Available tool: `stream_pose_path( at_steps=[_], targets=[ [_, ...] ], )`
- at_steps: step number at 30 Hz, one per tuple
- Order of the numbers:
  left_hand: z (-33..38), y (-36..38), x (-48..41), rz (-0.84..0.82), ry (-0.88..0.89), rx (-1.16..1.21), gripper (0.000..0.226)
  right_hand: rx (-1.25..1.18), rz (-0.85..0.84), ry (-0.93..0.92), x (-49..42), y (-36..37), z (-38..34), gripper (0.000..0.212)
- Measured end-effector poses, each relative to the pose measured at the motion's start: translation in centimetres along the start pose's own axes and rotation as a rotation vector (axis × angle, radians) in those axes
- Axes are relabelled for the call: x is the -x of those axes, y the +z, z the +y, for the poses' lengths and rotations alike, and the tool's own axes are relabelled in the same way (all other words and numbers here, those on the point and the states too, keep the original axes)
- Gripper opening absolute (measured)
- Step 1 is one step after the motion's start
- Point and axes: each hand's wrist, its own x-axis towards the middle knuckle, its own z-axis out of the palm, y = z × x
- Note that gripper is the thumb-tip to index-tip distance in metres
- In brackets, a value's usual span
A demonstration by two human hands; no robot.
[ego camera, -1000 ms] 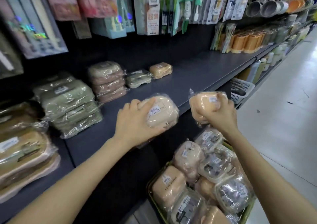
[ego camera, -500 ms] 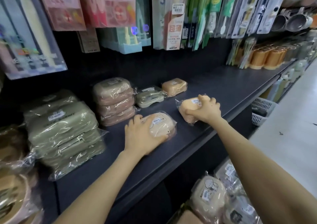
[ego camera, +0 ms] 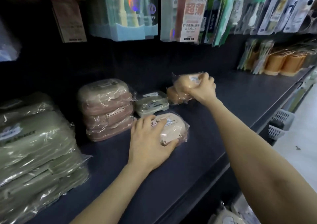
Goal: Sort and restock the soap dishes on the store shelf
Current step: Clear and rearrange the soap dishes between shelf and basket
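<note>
On the dark shelf (ego camera: 240, 107), two hands (ego camera: 149, 138) (ego camera: 200, 88) grip one soap dish (ego camera: 173, 129) (ego camera: 185, 81) each.

**Muted dishes on a dark shelf**

The shelf (ego camera: 240, 103) is dark navy. At lower left, the olive stack (ego camera: 37, 146) shines under clear wrap. The middle stack (ego camera: 106, 110) is beige over mauve-pink. Right of it sits a grey-green dish (ego camera: 151, 103). The peach dish (ego camera: 173, 129) at centre has a white label. The tan dish (ego camera: 181, 82) above is orange-tan. At right, the cups (ego camera: 284, 65) are orange and the basket (ego camera: 281, 120) is white. Along the top hang a teal pack (ego camera: 130, 17) and a red-and-white pack (ego camera: 192, 14).
</note>
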Motion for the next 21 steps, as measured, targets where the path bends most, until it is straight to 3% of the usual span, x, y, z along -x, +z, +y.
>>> stream_pose_path(
  at_steps=[4, 7, 9, 11, 14, 21],
  targets=[
    [-0.2, 0.5, -0.2, 0.035, 0.02, 0.007, 0.064, 0.066, -0.093, -0.083, -2.7, 1.2, -1.4, 0.084],
    [-0.5, 0.9, -0.4, 0.062, 0.03, 0.012, 0.062, 0.203, -0.216, -0.179, -3.3, 2.4, -1.3, 0.064],
    [-0.6, 1.1, -0.5, 0.06, 0.021, 0.016, 0.062, 0.185, -0.204, -0.212, -3.4, 3.1, -0.7, 0.059],
    [-0.7, 1.3, -0.6, 0.06, 0.013, 0.024, 0.062, 0.102, -0.082, -0.17, -2.8, 3.3, -0.2, 0.067],
    [-0.7, 1.4, -0.7, 0.062, 0.005, 0.031, 0.063, 0.098, 0.05, -0.123, -1.9, 3.3, 0.6, 0.055],
    [-0.4, 1.1, -0.6, 0.029, -0.01, 0.026, 0.064, 0.216, -0.159, -0.1, -1.7, 3.9, 0.1, 0.058]
  ],
)
